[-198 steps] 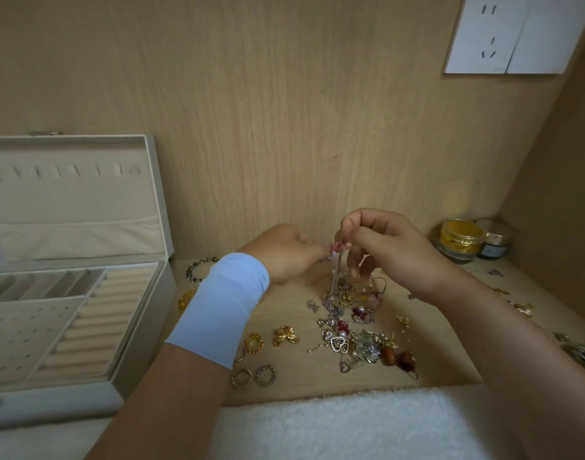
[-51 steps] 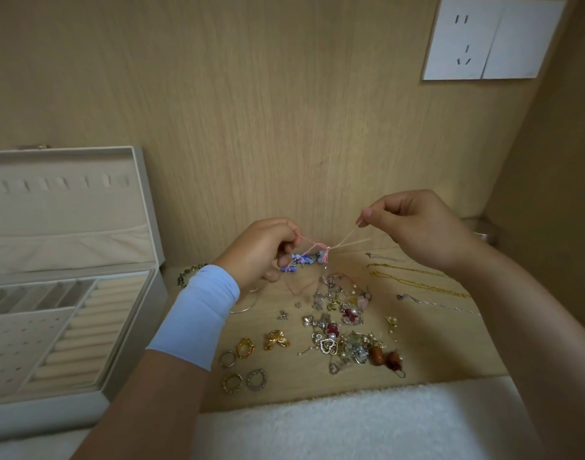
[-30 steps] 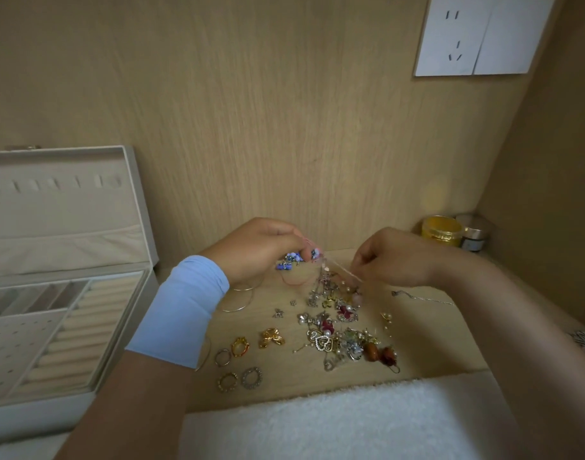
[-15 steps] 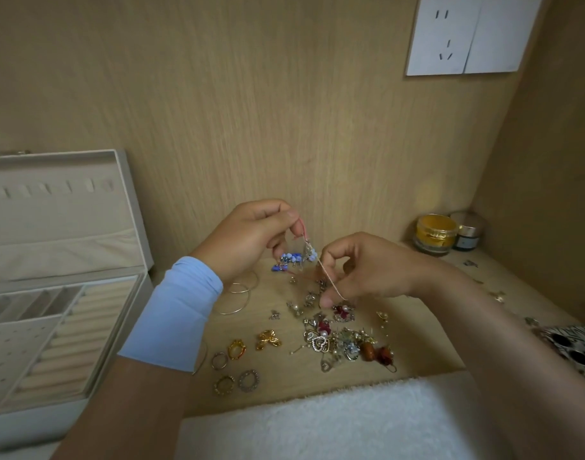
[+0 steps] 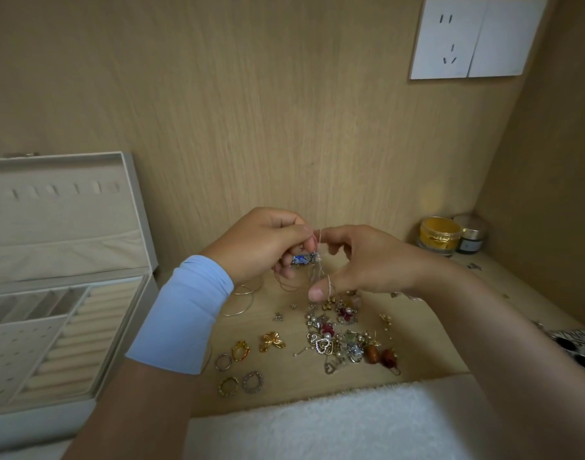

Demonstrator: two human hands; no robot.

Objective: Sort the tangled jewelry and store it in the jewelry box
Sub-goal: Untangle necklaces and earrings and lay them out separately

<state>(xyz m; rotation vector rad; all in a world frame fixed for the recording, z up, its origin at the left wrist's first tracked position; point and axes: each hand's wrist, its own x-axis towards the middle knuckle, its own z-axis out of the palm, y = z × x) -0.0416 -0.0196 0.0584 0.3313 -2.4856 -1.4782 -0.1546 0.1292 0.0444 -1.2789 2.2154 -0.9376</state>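
Wooden shelf (image 5: 427,333) is carrying the whole job. Jewelry box (image 5: 95,330) is standing open at its left end, lid up. Nothing stored is showing in the ring rolls or slots, as far as I can make out. White towel (image 5: 317,423) is lying along the near edge.

Both hands are working above the shelf, just behind the pile.
- Left hand (image 5: 261,244) is curling its fingers and pinching the blue-beaded piece (image 5: 301,259).
- Right hand (image 5: 371,260) is spreading thumb and forefinger apart. The thin chain (image 5: 319,254) is running from the forefinger tip down to a loop over the thumb. It is draping there, apparently not being pinched.

Tangled pile (image 5: 341,336) is sitting on the shelf just below the right hand: hearts, pearls, red and brown beads, all interlocking. Wire hoops (image 5: 243,298) are lying beside the left wrist. Loose rings (image 5: 239,366) are lying apart, between pile and box.

Handling, as judgement:
- The chain is looking very light, limp and slippery, and likely to kink or snap under a hard pull.
- The knot appears to be sitting right beside the blue beads.
- The best hold is probably a fingertip pinch close on either side of that knot, feeding slack in rather than tugging.
- Pile pieces are better lifted by a solid charm than by a hook or wire.
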